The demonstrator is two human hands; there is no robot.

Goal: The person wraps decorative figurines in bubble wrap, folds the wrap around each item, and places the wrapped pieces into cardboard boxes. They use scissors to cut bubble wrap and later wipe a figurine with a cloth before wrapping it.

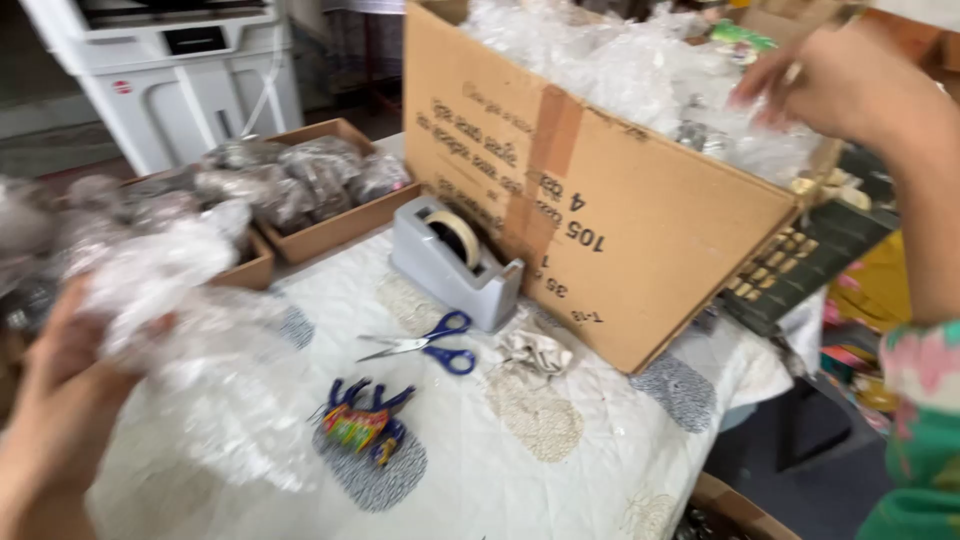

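The left hand (60,400) has its grip clamped on a crumpled clear plastic bag (170,300) low over the counter (560,470) — light, limp, slippery, best bunched — while the right hand (830,80), fingers apart, reaches into the cardboard box (600,220).

Big brown cardboard box (600,200) sits far right, black print on its side, stuffed with clear plastic bags (640,60). Two shallow brown trays (335,225) of clear-wrapped packets sit far left.

tape dispenser (455,262) before cardboard box (600,220) | scissors (425,343) before dispenser | trays (330,225) left
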